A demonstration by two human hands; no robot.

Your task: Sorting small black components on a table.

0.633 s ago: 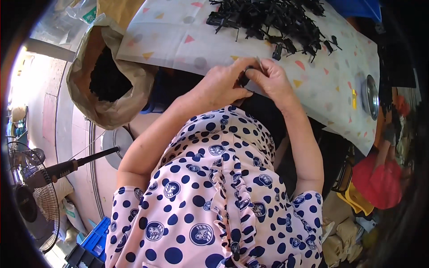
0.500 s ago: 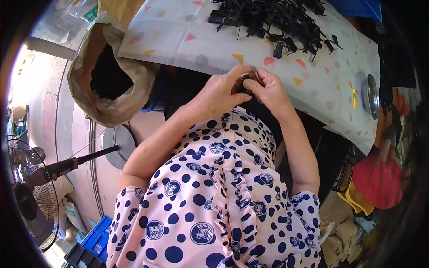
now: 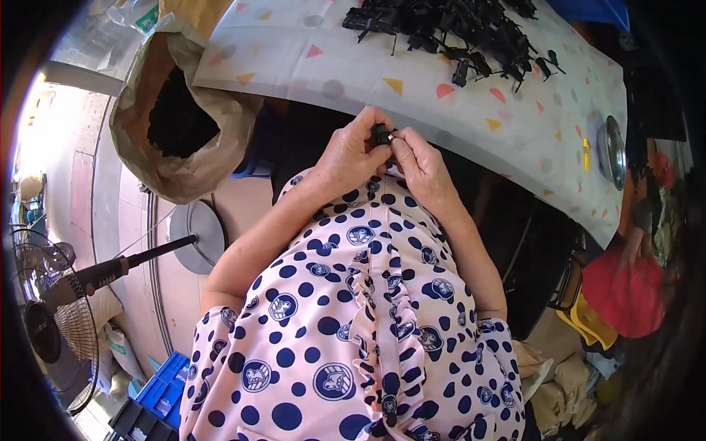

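Just off the table's near edge, in front of my body, my left hand (image 3: 351,156) pinches a small black plastic part (image 3: 382,133) between thumb and fingers. My right hand (image 3: 421,163) is closed beside it, thumb and forefinger meeting at the part's right side. A tiny pale, shiny bit (image 3: 391,137) shows at those fingertips; its kind is too small to tell. Fingers cover most of the black part. Farther off, a loose pile of similar-looking black plastic parts (image 3: 441,33) lies on the table.
The table (image 3: 331,62) has a white patterned cover. At its right end are a round metal dish (image 3: 616,154) and a small yellow object (image 3: 586,154). To the left stands a paper sack (image 3: 237,151) with black contents, plus a fan (image 3: 62,331) and a blue crate (image 3: 162,386). A red round seat (image 3: 625,294) stands right.
Both hands have shifted left and slightly toward my body, off the table's edge. The right fingers have turned to meet the black part from its right side.
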